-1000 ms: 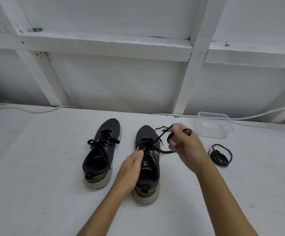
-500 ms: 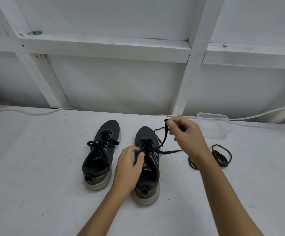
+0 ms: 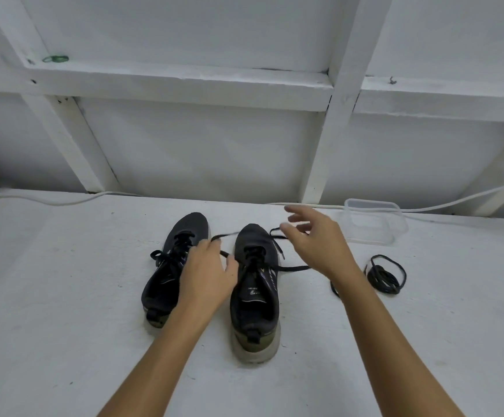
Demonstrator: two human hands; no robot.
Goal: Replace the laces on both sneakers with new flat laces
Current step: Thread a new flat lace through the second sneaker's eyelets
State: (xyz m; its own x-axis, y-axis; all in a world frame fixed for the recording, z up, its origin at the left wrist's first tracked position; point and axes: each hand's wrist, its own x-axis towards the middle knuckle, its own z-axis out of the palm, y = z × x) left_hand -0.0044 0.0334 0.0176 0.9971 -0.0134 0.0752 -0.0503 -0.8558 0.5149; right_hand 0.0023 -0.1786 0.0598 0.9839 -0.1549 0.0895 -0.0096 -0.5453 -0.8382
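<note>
Sneakers sit side by side on the white surface [image 3: 64, 296], toes toward the wall. Furthest left, the left sneaker [image 3: 175, 266] has its black lace tied in a bow. Next comes the left hand [image 3: 207, 273], hanging between the shoes; a loose lace [image 3: 225, 235] runs from its fingertips over to the right sneaker [image 3: 255, 284], and it looks like a light pinch, though I cannot tell for sure from this angle. The right sneaker's bow is undone, and the other lace end trails off its far side onto the surface.

Above that trailing end hovers the right hand [image 3: 315, 240], fingers spread and slack, holding nothing. Further right lies a coiled black lace [image 3: 384, 276], and behind it a clear plastic container [image 3: 371, 221] near the wall.

That lace looks thin, limp and nearly weightless; it should slide through the eyelets, but will snag if dragged sideways. Best taken near the stiff tip or right at an eyelet crossing, pulling straight out while the other hand steadies the soft, light shoe by its collar.
</note>
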